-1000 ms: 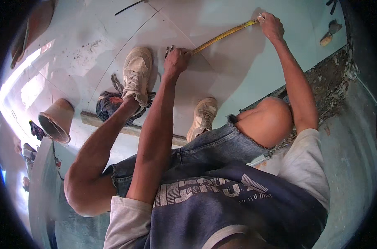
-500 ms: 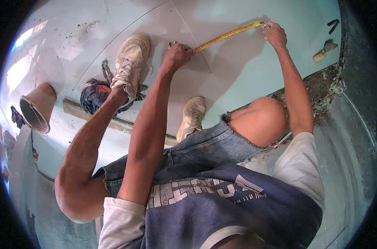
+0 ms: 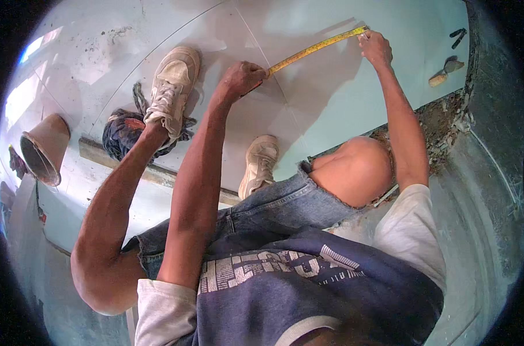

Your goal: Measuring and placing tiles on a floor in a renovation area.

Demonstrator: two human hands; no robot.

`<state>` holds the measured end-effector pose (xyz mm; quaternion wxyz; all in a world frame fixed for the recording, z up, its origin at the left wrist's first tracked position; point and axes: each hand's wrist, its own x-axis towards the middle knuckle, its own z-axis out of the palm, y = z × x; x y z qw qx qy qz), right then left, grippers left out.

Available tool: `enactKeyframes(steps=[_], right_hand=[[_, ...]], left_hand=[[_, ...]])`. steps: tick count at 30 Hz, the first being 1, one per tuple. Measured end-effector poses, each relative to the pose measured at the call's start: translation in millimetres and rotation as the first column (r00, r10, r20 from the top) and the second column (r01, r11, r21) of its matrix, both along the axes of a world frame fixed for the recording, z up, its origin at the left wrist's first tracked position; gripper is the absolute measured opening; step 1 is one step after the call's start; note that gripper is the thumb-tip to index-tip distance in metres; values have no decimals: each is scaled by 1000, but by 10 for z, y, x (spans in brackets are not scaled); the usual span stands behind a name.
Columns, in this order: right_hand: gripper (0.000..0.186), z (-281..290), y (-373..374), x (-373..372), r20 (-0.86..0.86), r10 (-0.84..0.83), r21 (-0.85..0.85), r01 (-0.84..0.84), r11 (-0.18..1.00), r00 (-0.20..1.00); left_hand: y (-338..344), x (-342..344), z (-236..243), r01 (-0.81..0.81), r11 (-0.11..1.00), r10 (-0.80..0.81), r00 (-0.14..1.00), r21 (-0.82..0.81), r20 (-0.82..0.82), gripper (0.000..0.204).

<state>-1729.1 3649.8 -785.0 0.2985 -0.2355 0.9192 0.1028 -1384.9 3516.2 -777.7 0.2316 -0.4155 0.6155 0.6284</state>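
Observation:
A yellow tape measure (image 3: 317, 52) is drawn out between my hands, just above or on the pale floor tiles. My left hand (image 3: 242, 79) is closed round the tape's left end, and its fingers hide whatever case is there. At the other end my right hand (image 3: 377, 48) pinches near the tape's tip. Something small and pale shows at those right fingertips, too small to name. The tape crosses a tile joint close to my left hand.
My shoes (image 3: 175, 81) stand on the tiles, beside a dark bundled cloth (image 3: 123, 135) and a long wooden strip (image 3: 109, 154). A bucket (image 3: 54, 141) leans at far left. At right lie a small tool with a tan block (image 3: 438, 79), a black object (image 3: 458, 38) and a rubble-filled gap (image 3: 432, 124).
The whole view has shifted slightly left. My left hand has turned, with its back more upward. The tape stays stretched between both hands.

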Motion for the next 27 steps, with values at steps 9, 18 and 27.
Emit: enactKeyframes(steps=[9, 18, 27], right_hand=[[32, -42, 40, 3, -33, -26, -10, 26, 1000, 999], [24, 1, 28, 57, -118, 46, -29, -50, 998, 992], [29, -15, 60, 59, -110, 78, -40, -83, 996, 991]], left_hand=[[-58, -70, 56, 86, 991, -90, 995, 99, 44, 41], [25, -91, -5, 19, 995, -22, 999, 100, 35, 40], [62, -61, -137, 31, 997, -37, 996, -68, -84, 33]])
